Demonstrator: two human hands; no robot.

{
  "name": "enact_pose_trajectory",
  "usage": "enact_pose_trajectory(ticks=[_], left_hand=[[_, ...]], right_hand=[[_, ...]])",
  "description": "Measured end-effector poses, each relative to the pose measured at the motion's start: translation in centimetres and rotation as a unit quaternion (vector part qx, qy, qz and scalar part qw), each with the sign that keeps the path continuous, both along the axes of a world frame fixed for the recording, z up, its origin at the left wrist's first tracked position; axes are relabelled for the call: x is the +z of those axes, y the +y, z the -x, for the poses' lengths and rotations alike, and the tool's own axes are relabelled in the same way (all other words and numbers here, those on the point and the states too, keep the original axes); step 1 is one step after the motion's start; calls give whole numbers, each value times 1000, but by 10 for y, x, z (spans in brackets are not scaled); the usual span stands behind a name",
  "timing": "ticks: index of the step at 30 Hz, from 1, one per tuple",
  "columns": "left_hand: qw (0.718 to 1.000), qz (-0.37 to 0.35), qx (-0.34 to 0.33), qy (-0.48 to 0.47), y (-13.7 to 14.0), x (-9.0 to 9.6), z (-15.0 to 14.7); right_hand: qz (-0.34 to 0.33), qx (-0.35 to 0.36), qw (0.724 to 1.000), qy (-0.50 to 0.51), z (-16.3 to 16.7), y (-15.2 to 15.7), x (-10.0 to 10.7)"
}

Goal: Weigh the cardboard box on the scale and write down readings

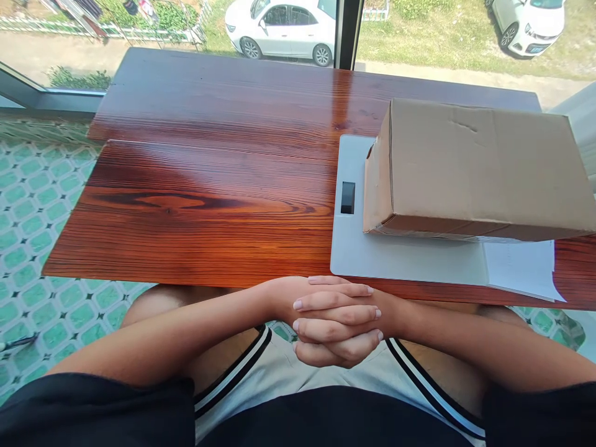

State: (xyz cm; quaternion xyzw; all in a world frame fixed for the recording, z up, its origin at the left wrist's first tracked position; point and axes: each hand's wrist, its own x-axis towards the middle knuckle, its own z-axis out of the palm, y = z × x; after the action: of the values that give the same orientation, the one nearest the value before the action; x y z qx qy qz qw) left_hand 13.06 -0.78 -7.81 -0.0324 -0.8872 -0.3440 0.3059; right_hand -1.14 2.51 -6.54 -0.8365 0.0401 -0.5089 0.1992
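Note:
My left hand (pixel 356 315) and my right hand (pixel 319 329) are clasped together, their fingers interlaced, at the near edge of the wooden table (pixel 195 205). Neither one holds an object. Just beyond them on the table lies a flat white scale (pixel 414 259) with a small dark display (pixel 347 197) near its left side. A large brown cardboard box (pixel 475 167) sits on it, covering much of its surface. White paper sheets (pixel 524 267) stick out below the box at the right; their markings are too faint to read.
A window with a dark frame post (pixel 348 37) stands behind the table, with a white car (pixel 288 28) and a second white car (pixel 531 25) outside. Green patterned floor tiles (pixel 41 261) show at the left. My lap (pixel 326 372) is below my hands.

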Motion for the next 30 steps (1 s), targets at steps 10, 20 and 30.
enact_pose_trajectory(ticks=[10, 20, 30], left_hand=[[977, -102, 137, -128, 35, 25, -13], [983, -88, 131, -90, 37, 23, -14], [980, -81, 146, -111, 38, 24, -15]], right_hand=[[18, 18, 998, 55, 7, -2, 18], [12, -13, 1000, 12, 0, 1, 12], [29, 4, 999, 44, 3, -2, 19]])
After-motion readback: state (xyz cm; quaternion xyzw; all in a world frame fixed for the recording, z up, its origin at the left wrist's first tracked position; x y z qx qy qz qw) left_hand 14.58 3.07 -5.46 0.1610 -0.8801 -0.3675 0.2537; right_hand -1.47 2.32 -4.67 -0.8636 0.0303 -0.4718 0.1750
